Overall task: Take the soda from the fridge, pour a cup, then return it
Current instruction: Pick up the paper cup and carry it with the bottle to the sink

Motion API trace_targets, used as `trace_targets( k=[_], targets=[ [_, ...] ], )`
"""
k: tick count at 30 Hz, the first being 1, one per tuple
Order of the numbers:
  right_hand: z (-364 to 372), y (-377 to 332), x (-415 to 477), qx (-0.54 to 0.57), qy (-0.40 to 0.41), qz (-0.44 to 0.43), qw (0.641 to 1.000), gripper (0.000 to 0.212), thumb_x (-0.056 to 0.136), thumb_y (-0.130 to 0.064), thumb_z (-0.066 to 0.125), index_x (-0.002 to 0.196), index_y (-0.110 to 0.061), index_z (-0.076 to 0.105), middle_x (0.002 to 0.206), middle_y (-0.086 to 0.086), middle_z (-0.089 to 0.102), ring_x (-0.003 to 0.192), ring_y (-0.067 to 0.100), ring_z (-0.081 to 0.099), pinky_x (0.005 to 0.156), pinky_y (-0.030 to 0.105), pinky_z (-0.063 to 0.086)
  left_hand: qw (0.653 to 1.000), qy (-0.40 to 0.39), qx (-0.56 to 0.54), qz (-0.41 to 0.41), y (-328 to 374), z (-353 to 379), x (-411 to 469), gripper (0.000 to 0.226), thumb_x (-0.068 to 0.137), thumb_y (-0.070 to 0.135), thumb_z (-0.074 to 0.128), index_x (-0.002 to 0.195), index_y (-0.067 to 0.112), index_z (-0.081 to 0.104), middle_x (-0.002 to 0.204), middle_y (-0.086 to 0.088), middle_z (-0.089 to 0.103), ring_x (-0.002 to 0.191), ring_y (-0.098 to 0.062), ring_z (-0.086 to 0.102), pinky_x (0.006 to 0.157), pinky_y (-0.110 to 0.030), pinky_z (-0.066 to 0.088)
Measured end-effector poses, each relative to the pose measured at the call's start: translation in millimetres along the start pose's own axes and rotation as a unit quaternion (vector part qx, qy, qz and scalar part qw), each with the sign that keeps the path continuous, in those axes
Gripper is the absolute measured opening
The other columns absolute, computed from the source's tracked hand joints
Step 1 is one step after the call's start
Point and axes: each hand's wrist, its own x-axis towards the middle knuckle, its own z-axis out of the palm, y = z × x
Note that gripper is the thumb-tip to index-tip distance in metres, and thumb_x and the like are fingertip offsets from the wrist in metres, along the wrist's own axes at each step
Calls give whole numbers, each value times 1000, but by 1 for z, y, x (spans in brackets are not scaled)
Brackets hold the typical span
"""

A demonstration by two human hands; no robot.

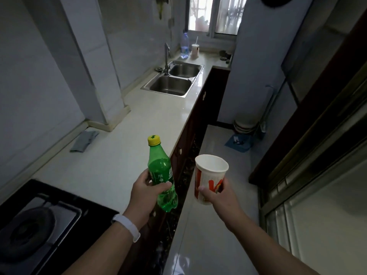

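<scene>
Over the front edge of a white kitchen counter [129, 151], a person's left hand [147, 190] grips a green soda bottle [161, 173] at its middle, fingers curled round the far side and the thumb pressed across the label. The right hand [216, 195] holds a paper cup [210, 175] by its lower half, thumb on the near side and fingers wrapped behind. Both forearms reach forward from the bottom of the view, the left one bearing a white wristband [127, 225]. Bottle and cup are held in the air side by side, near each other but apart.

The bottle is translucent green plastic with white lettering on its label, and its yellow cap [154, 140] is on. It leans slightly, cap up and to the left, base hanging below the hand over the dark cabinet fronts. The cup is white with red and orange print, mouth upward, its white inside showing below the rim.

Beyond the hands, a grey cloth [84, 140] lies on the counter by the wall, and a black gas hob [39, 221] sits at lower left. Farther along are a steel double sink [172, 80] with a tall faucet [166, 58], a clear water bottle [184, 45] and a lidded cup with a straw [195, 50] under the window [214, 14]. Pale floor tiles [208, 225] run to the right.
</scene>
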Motion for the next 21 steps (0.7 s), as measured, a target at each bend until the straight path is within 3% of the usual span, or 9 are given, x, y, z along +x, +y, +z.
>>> trace_targets(
  k=[5, 10, 14, 21],
  targets=[
    [-19, -26, 55, -11, 27, -13, 999, 55, 79, -22, 80, 124, -27, 49, 110, -11, 65, 95, 0, 63, 63, 10, 49, 999, -35, 11, -5, 12, 34, 73, 41, 73, -3, 78, 106, 19, 68, 97, 0, 75, 88, -18, 72, 71, -30, 55],
    [-48, -47, 101, -7, 63, -15, 998, 56, 79, -25, 80, 124, -29, 48, 112, -9, 65, 98, 4, 63, 70, 16, 49, 998, -69, 4, 3, 29, 74, 122, 43, 72, -4, 78, 108, 19, 68, 98, 0, 75, 90, -20, 72, 73, -32, 55],
    [-67, -53, 137, 5, 80, -21, 997, 51, 80, -21, 79, 119, -27, 49, 108, -8, 64, 93, 2, 62, 62, 12, 48, 995, -91, 22, 20, 37, 103, 152, 40, 72, -3, 78, 107, 16, 68, 98, -2, 74, 88, -19, 72, 71, -27, 55],
    [-97, -37, 223, 14, 45, -1, 999, 54, 76, -27, 82, 122, -25, 53, 109, -6, 70, 94, 6, 67, 73, 19, 53, 997, -71, 38, 20, 34, 156, 211, 41, 72, -4, 78, 106, 18, 68, 98, -1, 75, 90, -20, 71, 77, -34, 55]
  ],
)
